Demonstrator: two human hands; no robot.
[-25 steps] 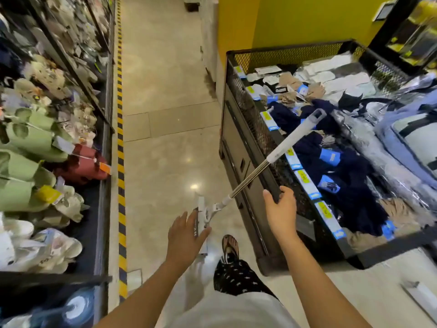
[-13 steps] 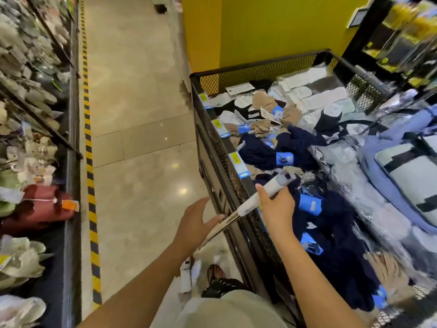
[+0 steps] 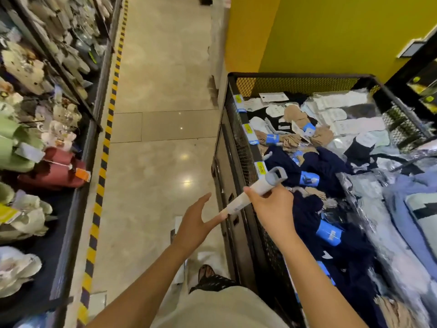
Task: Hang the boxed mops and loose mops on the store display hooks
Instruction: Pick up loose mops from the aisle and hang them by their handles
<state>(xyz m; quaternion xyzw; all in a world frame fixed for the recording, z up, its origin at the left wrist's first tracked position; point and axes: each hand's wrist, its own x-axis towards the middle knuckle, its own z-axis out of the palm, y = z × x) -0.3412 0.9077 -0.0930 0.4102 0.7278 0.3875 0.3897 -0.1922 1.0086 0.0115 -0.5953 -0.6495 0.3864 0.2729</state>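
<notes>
One mop (image 3: pixel 259 187) is in view, a white handle tipped with a single grey hanging loop, slanting up over the near rim of one black mesh bin (image 3: pixel 295 75) full of socks. Two hands meet it: the right hand (image 3: pixel 274 209) curls round the handle just below the loop, and the left hand (image 3: pixel 196 223) is spread with straight fingers, its thumb tip against the handle lower down. One shelf of slippers (image 3: pixel 78 204) lines the aisle's other side, behind one yellow-and-black floor stripe (image 3: pixel 104 159).

Mop (image 3: pixel 251 193) passes behind left hand (image 3: pixel 195 226) — its head mostly hidden.
</notes>
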